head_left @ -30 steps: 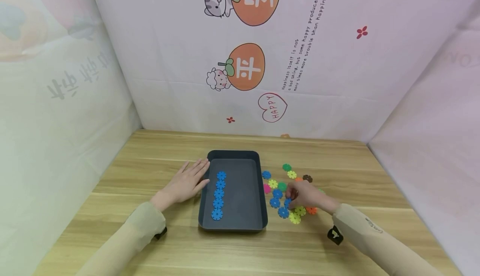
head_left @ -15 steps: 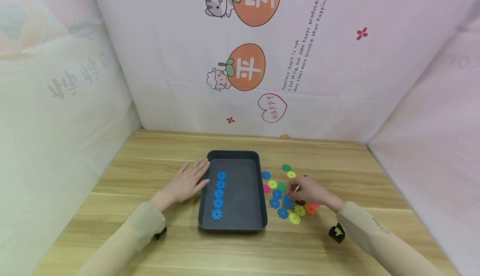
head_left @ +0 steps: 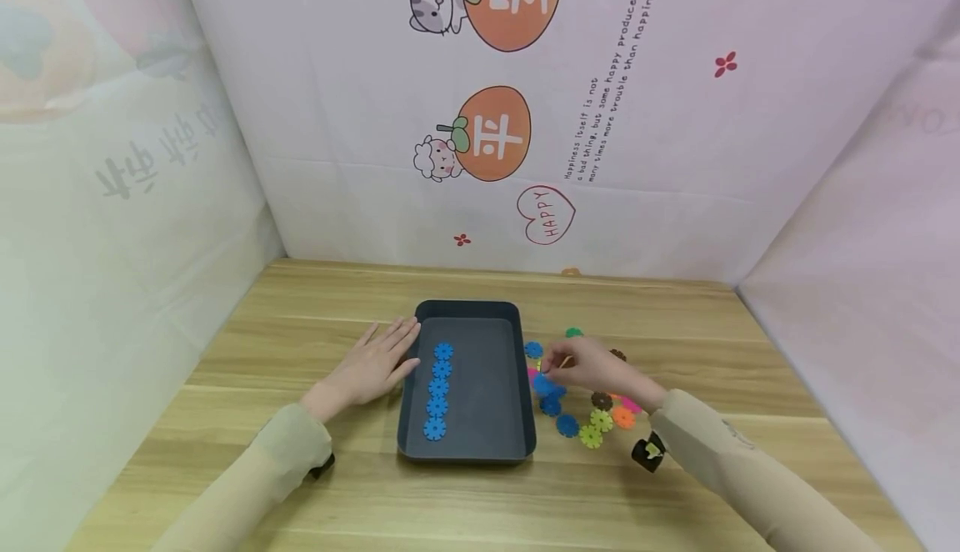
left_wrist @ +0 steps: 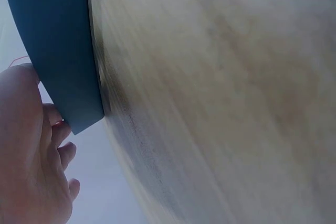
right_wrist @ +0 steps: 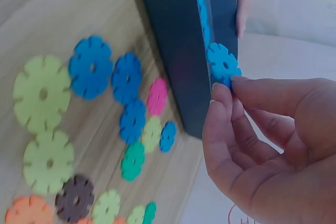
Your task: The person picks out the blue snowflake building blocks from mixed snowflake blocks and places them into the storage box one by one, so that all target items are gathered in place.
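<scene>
My right hand (head_left: 588,364) pinches a blue notched plastic disc (right_wrist: 223,62) between thumb and fingertips, lifted above the scattered discs near the tray's right wall. The dark grey tray (head_left: 487,444) lies on the table, and several blue discs (head_left: 438,387) form a column along its left side. With fingers straight, my left hand (head_left: 367,368) rests on the tray's left rim. In the left wrist view its fingers (left_wrist: 58,129) touch the tray's outer wall (left_wrist: 58,40).
Right of the tray lie loose discs: blue (right_wrist: 91,67), yellow (right_wrist: 42,94), green (right_wrist: 133,161), pink (right_wrist: 157,96), brown (right_wrist: 75,198) and orange (head_left: 623,417). White printed cloth (head_left: 337,118) hangs behind the wooden table (head_left: 337,485) and at both sides.
My right hand has picked a blue disc up from the pile and moved left with it toward the tray. My left hand stays on the rim.
</scene>
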The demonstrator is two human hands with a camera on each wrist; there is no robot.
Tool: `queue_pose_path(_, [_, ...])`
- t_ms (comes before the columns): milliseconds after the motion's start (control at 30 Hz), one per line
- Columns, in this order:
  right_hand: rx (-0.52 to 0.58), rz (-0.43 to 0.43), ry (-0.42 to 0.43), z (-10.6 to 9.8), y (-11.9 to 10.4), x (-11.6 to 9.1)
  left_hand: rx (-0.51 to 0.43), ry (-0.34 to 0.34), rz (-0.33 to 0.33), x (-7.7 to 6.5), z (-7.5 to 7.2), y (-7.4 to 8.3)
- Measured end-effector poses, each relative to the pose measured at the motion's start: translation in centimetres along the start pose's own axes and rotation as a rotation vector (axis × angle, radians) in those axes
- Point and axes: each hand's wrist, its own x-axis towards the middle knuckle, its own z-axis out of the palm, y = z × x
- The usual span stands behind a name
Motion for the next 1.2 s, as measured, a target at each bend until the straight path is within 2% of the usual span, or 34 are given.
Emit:
queue_pose_path(200, [0.052,-0.046,-0.03,1.0,-0.9,0.9,-0.01,0.006,0.003,0.0,0.0,-0.1])
queue_pose_path(433, [0.004,-0.09,-0.072,2.6,-2.2,2.5,-0.012,0.001,-0.001,0.0,0.0,-0.1])
queue_pose_path(833, [-0.03,-0.081,-0.182,6.0,-4.4,4.8,-0.013,0.0,0.003,0.1,0.0,0.0])
queue_pose_path(1200, [-0.004,-0.053,-0.223,7.7,-4.6,5.6,-0.021,-0.005,-0.004,0.1,0.1,0.0])
